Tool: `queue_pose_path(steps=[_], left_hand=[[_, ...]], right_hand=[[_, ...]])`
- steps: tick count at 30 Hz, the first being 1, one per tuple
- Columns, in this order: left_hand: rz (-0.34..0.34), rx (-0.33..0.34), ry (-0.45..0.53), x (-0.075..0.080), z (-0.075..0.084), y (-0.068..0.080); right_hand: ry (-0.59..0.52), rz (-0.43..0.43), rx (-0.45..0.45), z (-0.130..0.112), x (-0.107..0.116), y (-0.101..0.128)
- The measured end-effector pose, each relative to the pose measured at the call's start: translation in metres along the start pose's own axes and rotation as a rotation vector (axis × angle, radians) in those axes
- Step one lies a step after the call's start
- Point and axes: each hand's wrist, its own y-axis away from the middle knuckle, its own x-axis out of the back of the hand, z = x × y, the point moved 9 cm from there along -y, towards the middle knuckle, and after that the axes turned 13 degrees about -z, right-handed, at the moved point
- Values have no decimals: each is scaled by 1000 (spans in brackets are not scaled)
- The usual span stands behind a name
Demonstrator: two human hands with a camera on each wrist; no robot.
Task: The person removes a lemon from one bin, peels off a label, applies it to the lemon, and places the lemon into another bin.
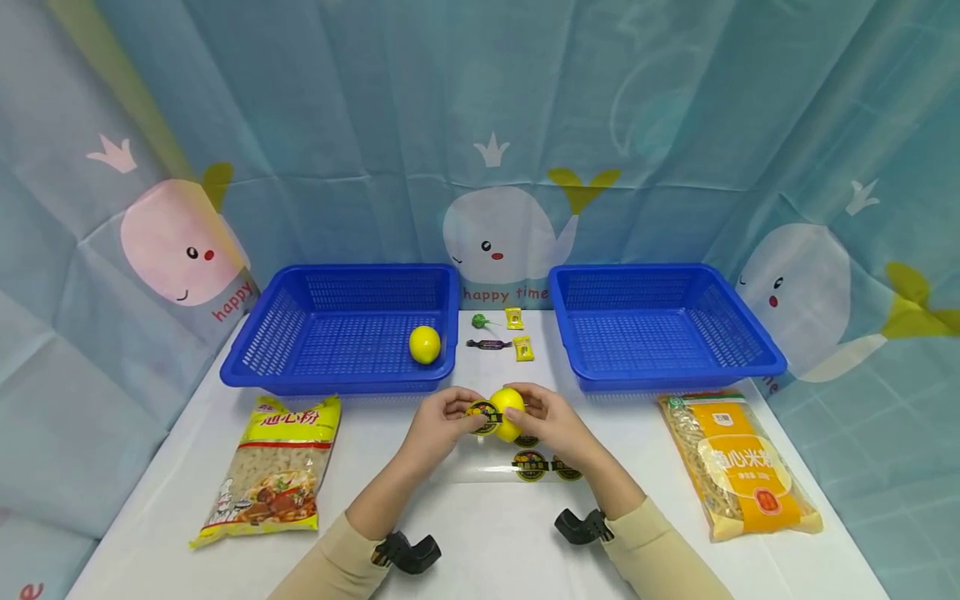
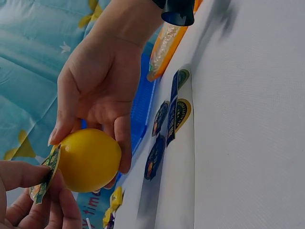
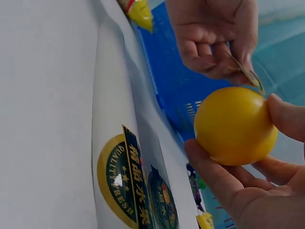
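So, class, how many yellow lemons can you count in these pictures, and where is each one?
2. One lemon lies in the left blue basket. The other lemon is held in the right hand, while the left hand pinches a sticker against it.

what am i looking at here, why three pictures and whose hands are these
These are one person's bare hands, filmed by three cameras at once. The wide picture comes from a camera on the head; the two close-ups come from cameras strapped to each wrist.

The right hand holds a yellow lemon. The left hand pinches a round fruit sticker against it.

On the white table lie a clear sheet of stickers, two blue baskets, the left basket holding another lemon, a pasta bag, a rice noodle bag and some small candies between the baskets.
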Motion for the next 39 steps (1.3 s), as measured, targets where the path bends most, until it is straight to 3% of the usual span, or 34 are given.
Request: queue_pose_path(steps=[19, 28, 33, 39], left_hand=[[-10, -20, -44, -7, 8, 3], [37, -21, -162, -3, 5, 6], [47, -21, -145, -3, 5, 7], [50, -60, -139, -5, 9, 7]], right_hand=[[41, 68, -36, -3, -6, 4], [64, 140, 6, -7, 3, 11], [128, 204, 21, -11, 10, 14], [74, 206, 29, -11, 10, 14]])
